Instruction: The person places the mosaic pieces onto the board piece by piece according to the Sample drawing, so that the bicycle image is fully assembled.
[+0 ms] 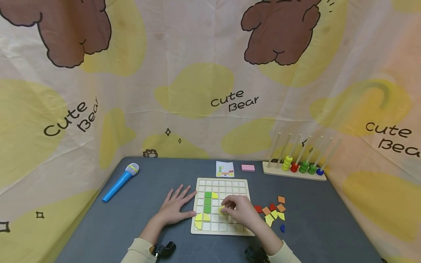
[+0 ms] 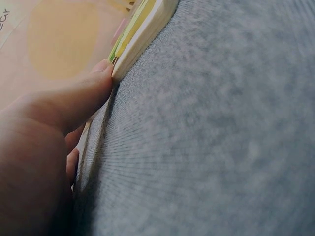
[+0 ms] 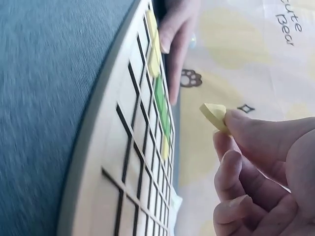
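Note:
A yellow quarter-round tile (image 3: 215, 116) is pinched between thumb and forefinger of my right hand (image 1: 239, 210), over the middle of a wooden grid board (image 1: 227, 229). My left hand (image 1: 175, 207) lies with spread, straight fingers on the table at the board's left edge; its thumb tip touches the side of the board in the left wrist view. Green square tiles (image 1: 207, 202) form a column on the left of the grid. One yellow tile (image 1: 215, 195) sits beside the top green one, and several yellow tiles (image 1: 198, 221) fill cells at the lower left.
Right of the board lie loose orange tiles (image 1: 281, 199), red tiles (image 1: 272, 206), yellow tiles (image 1: 269, 220) and a blue tile (image 1: 282, 228). Behind it are a pattern card (image 1: 225, 169) and a pink block (image 1: 248, 168). A bead-peg stand (image 1: 292, 173) is back right, a toy microphone (image 1: 121, 182) left.

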`<state>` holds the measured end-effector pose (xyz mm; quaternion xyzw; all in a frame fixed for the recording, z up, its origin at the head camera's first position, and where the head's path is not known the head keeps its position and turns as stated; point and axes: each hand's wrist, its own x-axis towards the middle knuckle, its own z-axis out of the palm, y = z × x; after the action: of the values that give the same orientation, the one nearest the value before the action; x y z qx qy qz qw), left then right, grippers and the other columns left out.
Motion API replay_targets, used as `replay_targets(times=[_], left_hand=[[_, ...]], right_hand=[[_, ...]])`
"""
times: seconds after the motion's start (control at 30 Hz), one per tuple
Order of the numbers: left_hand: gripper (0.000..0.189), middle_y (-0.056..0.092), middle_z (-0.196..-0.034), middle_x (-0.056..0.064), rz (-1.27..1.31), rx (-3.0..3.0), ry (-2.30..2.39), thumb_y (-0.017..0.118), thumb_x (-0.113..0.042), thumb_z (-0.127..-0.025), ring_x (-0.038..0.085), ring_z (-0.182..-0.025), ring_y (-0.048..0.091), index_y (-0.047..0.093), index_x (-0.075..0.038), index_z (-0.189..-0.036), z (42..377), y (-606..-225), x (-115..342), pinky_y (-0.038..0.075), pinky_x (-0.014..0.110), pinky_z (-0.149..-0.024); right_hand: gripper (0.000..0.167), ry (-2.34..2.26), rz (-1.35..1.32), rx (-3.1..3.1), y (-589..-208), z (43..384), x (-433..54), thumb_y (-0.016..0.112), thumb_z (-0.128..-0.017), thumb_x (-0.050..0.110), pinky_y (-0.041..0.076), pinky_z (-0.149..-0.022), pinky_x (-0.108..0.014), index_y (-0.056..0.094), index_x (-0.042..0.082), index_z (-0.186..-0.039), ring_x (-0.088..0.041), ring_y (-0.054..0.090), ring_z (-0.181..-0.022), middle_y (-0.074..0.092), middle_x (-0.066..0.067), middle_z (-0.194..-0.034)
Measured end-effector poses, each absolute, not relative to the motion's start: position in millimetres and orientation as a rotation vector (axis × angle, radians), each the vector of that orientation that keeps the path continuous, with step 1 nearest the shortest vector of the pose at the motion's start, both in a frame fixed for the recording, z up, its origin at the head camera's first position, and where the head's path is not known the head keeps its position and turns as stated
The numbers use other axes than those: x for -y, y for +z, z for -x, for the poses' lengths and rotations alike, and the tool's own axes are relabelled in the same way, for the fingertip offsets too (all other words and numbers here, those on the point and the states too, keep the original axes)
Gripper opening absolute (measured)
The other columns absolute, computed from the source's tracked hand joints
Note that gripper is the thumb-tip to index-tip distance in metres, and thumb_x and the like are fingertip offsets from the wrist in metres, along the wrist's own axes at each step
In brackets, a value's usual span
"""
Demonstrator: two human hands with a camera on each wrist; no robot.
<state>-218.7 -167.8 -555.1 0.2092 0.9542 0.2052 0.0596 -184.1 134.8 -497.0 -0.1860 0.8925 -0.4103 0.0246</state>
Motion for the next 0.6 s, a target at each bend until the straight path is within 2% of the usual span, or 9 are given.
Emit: replay_targets(times=[0.13,0.3,0.43,0.6], left_hand=[[0.083,0.024,-0.168,0.001,-0.631,-2.892,0.633,0.057,-0.073,-0.088,0.034,-0.157,0.009,0.035,-0.036,-0.158,218,-556,168,0.002,0.064,-0.122],[0.082,0.029,-0.167,0.005,-0.641,-2.901,0.702,0.061,-0.069,-0.087,0.037,-0.156,0.013,0.039,-0.033,-0.157,217,-558,168,0.004,0.066,-0.121],[0.083,0.026,-0.167,0.004,-0.639,-2.900,0.723,0.060,-0.071,-0.087,0.036,-0.157,0.011,0.036,-0.034,-0.158,217,-560,168,0.001,0.063,-0.122],[0.082,0.029,-0.166,0.006,-0.678,-2.924,0.719,0.060,-0.070,-0.088,0.038,-0.156,0.014,0.038,-0.032,-0.157,218,-560,168,0.004,0.066,-0.121]], right_hand=[[0.011,-1.292,0.579,-2.723,-499,182,-125,0.081,-0.086,0.017,0.048,-0.061,-0.022,0.075,0.012,-0.094,-0.006,0.056,-0.068,0.064,0.011,-0.075],[0.006,-1.294,0.604,-2.698,-504,179,-116,0.080,-0.087,0.017,0.049,-0.061,-0.021,0.074,0.017,-0.086,-0.003,0.055,-0.066,0.064,0.012,-0.073],[0.006,-1.290,0.641,-2.661,-508,178,-111,0.078,-0.089,0.016,0.049,-0.060,-0.020,0.075,0.017,-0.085,-0.002,0.056,-0.064,0.064,0.012,-0.072],[0.007,-1.296,0.614,-2.628,-510,176,-105,0.078,-0.089,0.016,0.048,-0.058,-0.020,0.075,0.017,-0.083,-0.003,0.056,-0.063,0.064,0.010,-0.070]])
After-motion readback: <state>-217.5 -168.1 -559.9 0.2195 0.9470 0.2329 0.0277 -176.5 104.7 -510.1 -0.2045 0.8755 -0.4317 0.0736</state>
